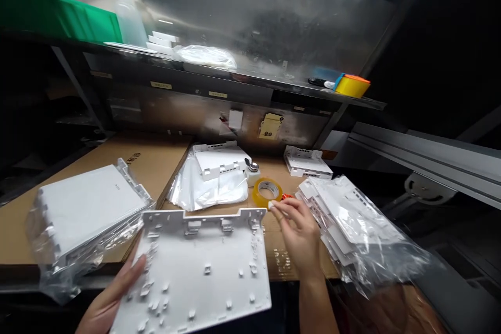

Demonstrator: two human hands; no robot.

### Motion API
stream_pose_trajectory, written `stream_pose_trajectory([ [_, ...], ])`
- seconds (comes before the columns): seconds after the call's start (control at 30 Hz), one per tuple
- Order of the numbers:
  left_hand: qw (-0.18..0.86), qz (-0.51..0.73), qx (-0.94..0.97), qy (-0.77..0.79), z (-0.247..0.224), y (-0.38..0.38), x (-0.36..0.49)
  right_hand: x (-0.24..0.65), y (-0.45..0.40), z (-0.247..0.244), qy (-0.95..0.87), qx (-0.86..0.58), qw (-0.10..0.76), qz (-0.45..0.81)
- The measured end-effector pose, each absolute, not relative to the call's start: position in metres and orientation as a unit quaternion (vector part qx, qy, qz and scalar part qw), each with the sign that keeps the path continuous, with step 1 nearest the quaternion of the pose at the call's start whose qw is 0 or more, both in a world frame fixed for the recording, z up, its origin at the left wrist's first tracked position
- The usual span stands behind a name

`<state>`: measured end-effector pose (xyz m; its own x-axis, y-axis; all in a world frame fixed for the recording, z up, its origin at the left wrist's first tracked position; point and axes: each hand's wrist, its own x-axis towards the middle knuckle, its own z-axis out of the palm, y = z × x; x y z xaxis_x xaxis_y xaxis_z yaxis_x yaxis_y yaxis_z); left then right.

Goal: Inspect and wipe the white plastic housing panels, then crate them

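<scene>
My left hand [113, 297] grips the left edge of a white plastic housing panel [203, 287], thumb on its inner face, which carries small posts and clips. My right hand [299, 229] is just past the panel's upper right corner, thumb and fingers pinched on a small white piece [271, 204] too small to name. Right behind those fingertips lies a roll of clear yellowish tape [258, 195] on the cardboard-covered bench. Something red-orange [287, 197] shows partly behind the right hand.
Bagged white panels [92, 203] lie on cardboard at the left, with more stacked panels [348, 214] at the right. Behind are clear plastic bags [188, 182], a white panel [219, 159] and another housing [307, 160]. A metal shelf [266, 81] crosses above, holding a squeeze bottle [131, 21] and yellow roll [352, 86].
</scene>
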<state>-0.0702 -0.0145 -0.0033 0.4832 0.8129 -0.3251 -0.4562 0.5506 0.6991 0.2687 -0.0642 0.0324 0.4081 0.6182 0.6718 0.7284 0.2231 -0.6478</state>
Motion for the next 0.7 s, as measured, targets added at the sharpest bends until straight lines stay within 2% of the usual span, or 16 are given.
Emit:
stream_pose_trajectory([
  [0.07,0.841,0.366,0.158,0.365,0.02,-0.023,-0.052,0.265,-0.062,0.04,-0.518,-0.626,0.58,-0.059],
  [0.23,0.853,0.394,0.136,0.314,0.06,-0.036,0.003,0.208,-0.051,0.074,-0.616,-0.522,0.589,-0.026],
  [0.4,0.846,0.413,0.161,0.296,0.063,-0.043,0.024,0.171,-0.034,0.085,-0.665,-0.476,0.574,-0.046],
  [0.6,0.827,0.422,0.187,0.319,0.066,-0.04,0.027,0.172,-0.03,0.082,-0.646,-0.49,0.581,-0.064],
  [0.7,0.828,0.425,0.186,0.316,0.062,-0.035,0.025,0.184,-0.018,0.076,-0.662,-0.507,0.549,-0.054],
])
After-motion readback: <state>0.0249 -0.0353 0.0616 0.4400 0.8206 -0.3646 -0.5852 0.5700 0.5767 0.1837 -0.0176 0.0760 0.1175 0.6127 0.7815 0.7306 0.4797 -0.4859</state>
